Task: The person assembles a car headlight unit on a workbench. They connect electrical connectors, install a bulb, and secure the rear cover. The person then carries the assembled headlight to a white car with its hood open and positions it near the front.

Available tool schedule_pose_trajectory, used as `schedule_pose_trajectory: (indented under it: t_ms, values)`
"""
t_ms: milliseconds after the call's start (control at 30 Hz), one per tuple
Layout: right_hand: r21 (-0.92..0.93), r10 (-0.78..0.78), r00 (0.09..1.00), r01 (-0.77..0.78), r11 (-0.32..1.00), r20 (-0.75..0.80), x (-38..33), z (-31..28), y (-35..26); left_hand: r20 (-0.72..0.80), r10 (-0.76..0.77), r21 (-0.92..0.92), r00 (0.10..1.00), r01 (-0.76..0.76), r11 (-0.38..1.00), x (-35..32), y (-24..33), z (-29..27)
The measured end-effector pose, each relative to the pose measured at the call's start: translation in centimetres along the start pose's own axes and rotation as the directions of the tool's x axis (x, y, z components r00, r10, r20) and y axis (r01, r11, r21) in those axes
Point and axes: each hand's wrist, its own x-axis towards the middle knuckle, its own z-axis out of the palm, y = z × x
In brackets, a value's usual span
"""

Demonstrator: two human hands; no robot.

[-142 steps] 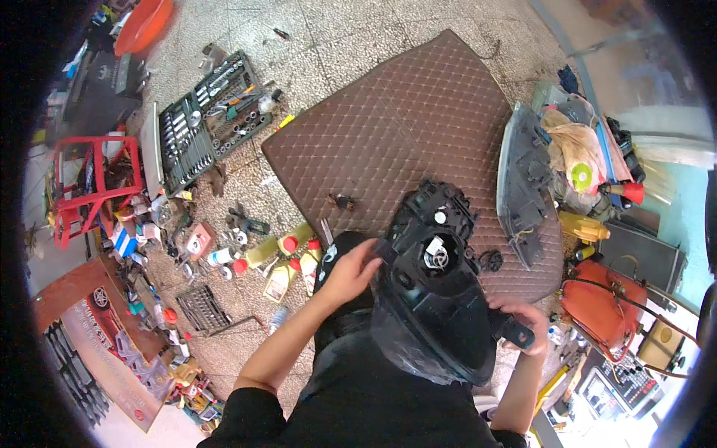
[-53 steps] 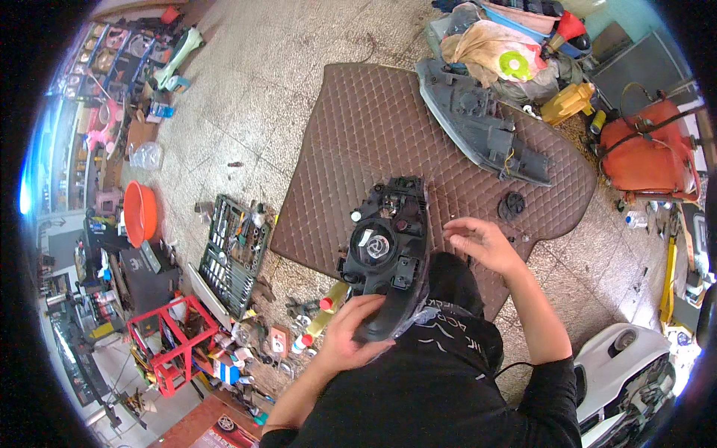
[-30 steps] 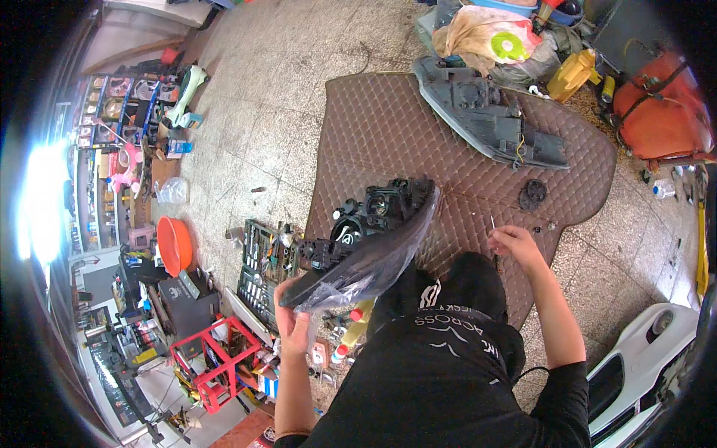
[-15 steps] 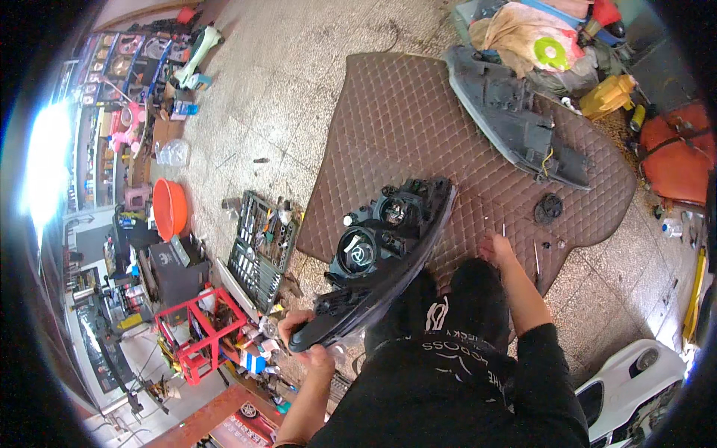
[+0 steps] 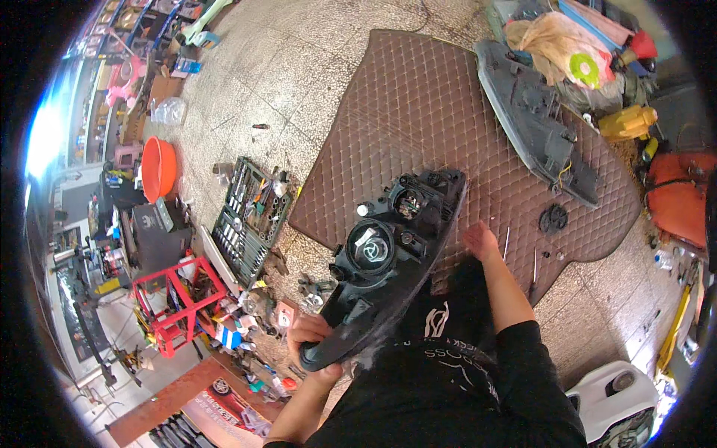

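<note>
A black car headlight [image 5: 403, 261], its back side with round open housings turned up, lies slantwise over my lap and the brown quilted mat [image 5: 403, 97]. My left hand [image 5: 310, 340] is closed around its near left end, thumb on one side and fingers on the other. Beside the headlight's right edge, my right hand [image 5: 479, 240] is held low over the mat with nothing seen in it; its fingers look stretched out, though their tips are hard to make out. Just right of that hand lies a thin metal rod [image 5: 507, 243], with a slim screwdriver-like tool [image 5: 534, 267] farther right.
A second headlight [image 5: 534, 123] rests on the mat's far right, with a round black cap [image 5: 553, 219] nearer. An open socket set [image 5: 246, 216] sits on the floor at left, by a red metal frame [image 5: 179, 302] and an orange basin [image 5: 158, 169]. A white bumper-like part [image 5: 616, 399] stands at lower right.
My right hand has shifted left, away from the thin rod, which now shows more fully on the mat. My left hand keeps its hold on the headlight, which is slightly turned. The view has swung.
</note>
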Motion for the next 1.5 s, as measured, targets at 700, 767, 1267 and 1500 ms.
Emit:
schedule_pose_trajectory:
  t_ms: [700,767,1267,1500]
  values:
    - [0.063,-0.06,0.981,0.072,0.995,-0.185,3.0,-6.2,0.1,-0.075,0.067,0.125,0.995,-0.057,0.99,1.9,1.0,2.8]
    - [0.094,-0.044,0.984,0.06,0.994,-0.172,3.4,-5.0,1.9,-0.066,0.094,0.16,0.993,-0.083,0.984,3.6,1.7,4.1]
    - [0.629,0.157,0.986,-0.161,0.761,0.063,-0.1,0.4,6.2,-0.091,0.102,0.191,0.991,-0.083,0.978,9.0,12.9,8.4]
    - [0.727,-0.265,0.94,0.027,0.686,0.215,-2.0,3.5,1.1,-0.475,0.101,-0.007,0.874,-0.119,0.993,8.0,21.3,6.1]
